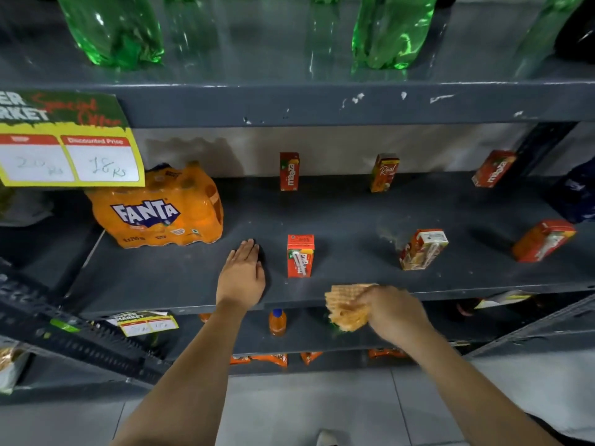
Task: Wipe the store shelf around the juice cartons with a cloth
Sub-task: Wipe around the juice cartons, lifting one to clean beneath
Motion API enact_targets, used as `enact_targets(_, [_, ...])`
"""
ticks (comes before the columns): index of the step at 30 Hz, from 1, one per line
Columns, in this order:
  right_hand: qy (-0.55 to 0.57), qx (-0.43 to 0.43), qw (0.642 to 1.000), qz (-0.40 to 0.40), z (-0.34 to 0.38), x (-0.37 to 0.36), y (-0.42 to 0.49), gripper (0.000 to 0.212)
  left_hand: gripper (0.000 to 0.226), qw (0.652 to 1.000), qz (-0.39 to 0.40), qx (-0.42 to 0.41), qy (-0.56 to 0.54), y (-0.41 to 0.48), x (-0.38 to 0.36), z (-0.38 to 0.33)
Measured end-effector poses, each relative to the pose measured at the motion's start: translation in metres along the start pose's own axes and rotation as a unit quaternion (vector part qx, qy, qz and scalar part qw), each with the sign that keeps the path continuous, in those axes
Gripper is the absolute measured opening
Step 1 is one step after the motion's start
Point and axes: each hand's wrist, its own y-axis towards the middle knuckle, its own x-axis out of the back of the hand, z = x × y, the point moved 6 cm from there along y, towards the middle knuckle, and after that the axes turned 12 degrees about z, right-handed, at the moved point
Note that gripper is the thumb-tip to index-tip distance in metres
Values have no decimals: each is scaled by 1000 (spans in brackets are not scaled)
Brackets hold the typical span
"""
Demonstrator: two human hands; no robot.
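The dark grey shelf carries several red-orange juice cartons. One carton stands near the front, just right of my left hand, which lies flat and empty on the shelf with fingers together. My right hand grips an orange checked cloth at the shelf's front edge, right of that carton. Another carton leans further right, and one lies tilted at the far right. Three more cartons stand along the back wall.
A shrink-wrapped orange Fanta pack sits at the shelf's left end under a yellow price sign. Green bottles stand on the shelf above. A small orange bottle stands on the lower shelf. A dark upright slants at left.
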Motion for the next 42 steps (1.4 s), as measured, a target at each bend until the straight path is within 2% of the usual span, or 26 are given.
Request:
enact_targets(2, [109, -29, 991, 72, -15, 23, 1, 22, 48, 1000, 4, -4, 0, 0, 0, 0])
enact_targets(4, [172, -19, 983, 56, -23, 53, 13, 28, 48, 1000, 9, -6, 1, 1, 0, 0])
enact_targets(6, [141, -2, 989, -47, -21, 84, 33, 24, 49, 1000, 12, -7, 4, 1, 0, -1])
enact_targets(7, [120, -9, 988, -94, -18, 94, 45, 32, 49, 1000, 12, -9, 7, 0, -1, -1])
enact_targets(9, [99, -43, 986, -127, -9, 98, 70, 44, 49, 1000, 12, -11, 8, 0, -1, -1])
enact_targets(13, [-5, -71, 997, -43, 24, 60, 101, 53, 48, 1000, 10, -6, 0, 1, -1, 0])
enact_targets(16, [-85, -79, 993, -14, 35, 28, 96, 72, 48, 1000, 6, -8, 4, 1, -1, 0])
enact_targets(20, [-103, -79, 991, 17, 39, -5, 68, 86, 48, 1000, 4, -7, 5, 2, -2, 1])
enact_targets(26, [-96, 25, 995, 3, 33, -28, -1, 67, 49, 1000, 2, -5, 4, 2, -4, 2])
enact_targets(28, [-51, 38, 997, -37, 18, -8, -9, 64, 49, 1000, -1, -3, 3, 2, -3, 3])
enact_targets(32, [10, -6, 985, -170, -13, 55, 15, 54, 49, 1000, -6, -5, 5, 2, -3, 2])
enact_targets(34, [34, -12, 978, -203, -17, 79, 37, 50, 49, 1000, -8, -6, 4, 1, -2, 2])
enact_targets(36, [21, -19, 982, -189, -16, 83, 60, 48, 48, 1000, -6, -3, 4, 1, -2, 1])
enact_targets(39, [-38, -41, 991, -124, -7, 58, 76, 39, 47, 1000, -10, -7, 4, 0, -1, 0])
enact_targets(42, [-100, -25, 988, -117, 9, 26, 61, 38, 46, 1000, -18, -10, 2, 0, -1, 0])
